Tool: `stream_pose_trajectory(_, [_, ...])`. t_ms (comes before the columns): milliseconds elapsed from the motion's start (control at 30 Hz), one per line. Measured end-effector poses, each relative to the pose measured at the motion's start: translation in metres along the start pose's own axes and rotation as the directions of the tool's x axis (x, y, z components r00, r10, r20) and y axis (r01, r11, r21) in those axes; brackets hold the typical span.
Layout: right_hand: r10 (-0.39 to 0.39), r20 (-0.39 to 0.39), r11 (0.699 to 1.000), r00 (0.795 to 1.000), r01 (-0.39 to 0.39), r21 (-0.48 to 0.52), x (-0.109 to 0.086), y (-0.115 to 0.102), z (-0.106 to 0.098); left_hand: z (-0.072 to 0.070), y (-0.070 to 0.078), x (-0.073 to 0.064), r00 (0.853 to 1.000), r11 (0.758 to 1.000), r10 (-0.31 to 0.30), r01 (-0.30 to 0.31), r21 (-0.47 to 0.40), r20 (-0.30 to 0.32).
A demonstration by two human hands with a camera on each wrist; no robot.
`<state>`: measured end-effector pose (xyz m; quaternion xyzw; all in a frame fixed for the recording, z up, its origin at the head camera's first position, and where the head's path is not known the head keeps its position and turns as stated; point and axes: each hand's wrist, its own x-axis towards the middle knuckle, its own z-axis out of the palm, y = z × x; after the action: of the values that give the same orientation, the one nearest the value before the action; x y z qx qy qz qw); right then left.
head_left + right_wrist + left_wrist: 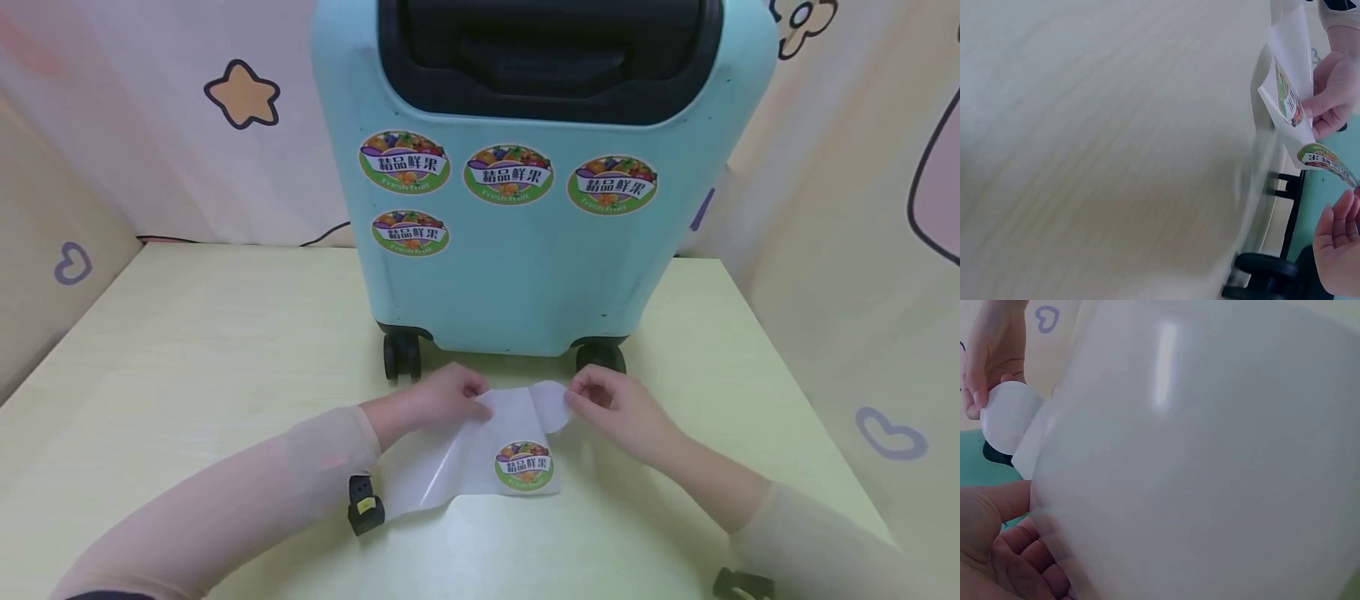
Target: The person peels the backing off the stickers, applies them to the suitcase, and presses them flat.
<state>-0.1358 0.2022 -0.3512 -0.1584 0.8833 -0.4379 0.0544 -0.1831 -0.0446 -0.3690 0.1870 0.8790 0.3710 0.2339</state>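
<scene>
My left hand [448, 397] grips the upper edge of a white sticker sheet [468, 462], thumb on one face and fingers curled behind. An oval fruit sticker [524, 466] lies on the sheet's lower right part. At the upper right corner, my right hand [628, 414] pinches the edge of another oval sticker [552, 407], its white back toward the head camera. The right wrist view shows this sticker's printed face [1324, 159], lifted partly off the sheet and still joined to it. The sheet bends and its glossy left part hangs toward the left forearm.
A light blue suitcase [517, 283] stands upright on the pale table [225, 350], just beyond both hands. Three fruit stickers [507, 174] form a row on its front, with one sticker [410, 232] below the left one. Its black wheels [402, 356] rest near the fingers.
</scene>
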Motion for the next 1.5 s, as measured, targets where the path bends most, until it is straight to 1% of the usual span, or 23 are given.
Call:
stream_pose_trajectory(300, [0.050, -0.030, 0.997, 0.998, -0.051, -0.058, -0.005, 0.002, -0.013, 0.004, 0.001, 0.007, 1.000, 0.991, -0.001, 0.003, 0.134, -0.013])
stream_pose_trajectory(400, [0.041, -0.054, 0.996, 0.998, -0.045, -0.074, -0.005, 0.004, -0.016, 0.006, 0.003, 0.007, 1.000, 0.983, -0.016, 0.021, 0.181, -0.027])
stream_pose_trajectory(533, [0.022, -0.100, 0.996, 0.995, -0.030, -0.079, -0.005, 0.003, -0.019, 0.009, 0.006, 0.006, 0.998, 0.960, -0.035, 0.047, 0.276, -0.049])
stream_pose_trajectory(600, [0.015, -0.129, 0.997, 0.992, -0.025, -0.072, -0.005, 0.000, -0.019, 0.010, 0.007, 0.003, 0.997, 0.941, -0.002, 0.028, 0.339, -0.075])
stream_pose_trajectory(667, [-0.004, -0.172, 0.997, 0.985, -0.009, -0.078, -0.005, -0.004, -0.017, 0.011, 0.011, -0.001, 0.985, 0.920, 0.095, -0.033, 0.391, -0.142])
stream_pose_trajectory(700, [-0.029, -0.199, 0.996, 0.980, 0.011, -0.087, -0.005, -0.007, -0.016, 0.011, 0.014, -0.004, 0.970, 0.915, 0.155, -0.071, 0.397, -0.185])
stream_pose_trajectory(733, [-0.062, -0.228, 0.994, 0.972, 0.039, -0.102, -0.005, -0.010, -0.014, 0.012, 0.017, -0.008, 0.948, 0.915, 0.216, -0.113, 0.387, -0.233])
stream_pose_trajectory(767, [-0.105, -0.253, 0.989, 0.962, 0.075, -0.129, -0.005, -0.013, -0.012, 0.012, 0.022, -0.012, 0.922, 0.924, 0.269, -0.164, 0.346, -0.280])
stream_pose_trajectory(833, [-0.230, -0.288, 0.963, 0.930, 0.174, -0.205, -0.005, -0.018, -0.006, 0.014, 0.032, -0.021, 0.875, 0.938, 0.338, -0.282, 0.202, -0.348])
stream_pose_trajectory(867, [-0.301, -0.294, 0.942, 0.907, 0.233, -0.242, -0.004, -0.021, -0.003, 0.016, 0.037, -0.026, 0.865, 0.937, 0.348, -0.334, 0.104, -0.362])
stream_pose_trajectory(900, [-0.373, -0.292, 0.913, 0.880, 0.293, -0.283, -0.004, -0.024, 0.000, 0.018, 0.042, -0.030, 0.862, 0.927, 0.350, -0.375, 0.003, -0.367])
stream_pose_trajectory(933, [-0.445, -0.285, 0.879, 0.849, 0.353, -0.319, -0.003, -0.026, 0.003, 0.019, 0.046, -0.034, 0.867, 0.911, 0.340, -0.400, -0.101, -0.365])
stream_pose_trajectory(1000, [-0.569, -0.266, 0.805, 0.778, 0.460, -0.375, 0.000, -0.031, 0.009, 0.021, 0.052, -0.041, 0.882, 0.870, 0.310, -0.413, -0.268, -0.355])
stream_pose_trajectory(1033, [-0.620, -0.260, 0.769, 0.740, 0.508, -0.388, 0.001, -0.033, 0.011, 0.022, 0.054, -0.044, 0.887, 0.855, 0.295, -0.411, -0.317, -0.354])
stream_pose_trajectory(1133, [-0.717, -0.256, 0.691, 0.648, 0.614, -0.382, 0.006, -0.037, 0.016, 0.021, 0.056, -0.048, 0.892, 0.809, 0.259, -0.410, -0.421, -0.372])
stream_pose_trajectory(1200, [-0.750, -0.256, 0.659, 0.610, 0.658, -0.364, 0.008, -0.040, 0.017, 0.018, 0.055, -0.048, 0.886, 0.799, 0.249, -0.416, -0.434, -0.390])
stream_pose_trajectory(1233, [-0.760, -0.254, 0.649, 0.599, 0.675, -0.351, 0.009, -0.041, 0.017, 0.016, 0.054, -0.048, 0.884, 0.803, 0.244, -0.415, -0.428, -0.400])
stream_pose_trajectory(1267, [-0.760, -0.255, 0.649, 0.598, 0.681, -0.339, 0.010, -0.042, 0.016, 0.014, 0.053, -0.048, 0.882, 0.804, 0.243, -0.416, -0.425, -0.404])
stream_pose_trajectory(1300, [-0.750, -0.260, 0.661, 0.609, 0.677, -0.322, 0.011, -0.043, 0.014, 0.011, 0.053, -0.048, 0.879, 0.810, 0.245, -0.418, -0.412, -0.409])
stream_pose_trajectory(1333, [-0.729, -0.274, 0.685, 0.627, 0.661, -0.306, 0.012, -0.045, 0.012, 0.008, 0.053, -0.049, 0.876, 0.818, 0.249, -0.419, -0.395, -0.413])
stream_pose_trajectory(1367, [-0.695, -0.292, 0.719, 0.657, 0.631, -0.290, 0.012, -0.046, 0.009, 0.004, 0.053, -0.050, 0.872, 0.825, 0.254, -0.421, -0.377, -0.418])
stream_pose_trajectory(1400, [-0.645, -0.311, 0.764, 0.698, 0.589, -0.264, 0.013, -0.048, 0.006, 0.000, 0.053, -0.052, 0.869, 0.831, 0.261, -0.424, -0.360, -0.421])
stream_pose_trajectory(1500, [-0.428, -0.345, 0.904, 0.835, 0.405, -0.139, 0.014, -0.056, -0.005, -0.012, 0.055, -0.056, 0.860, 0.856, 0.288, -0.428, -0.289, -0.421])
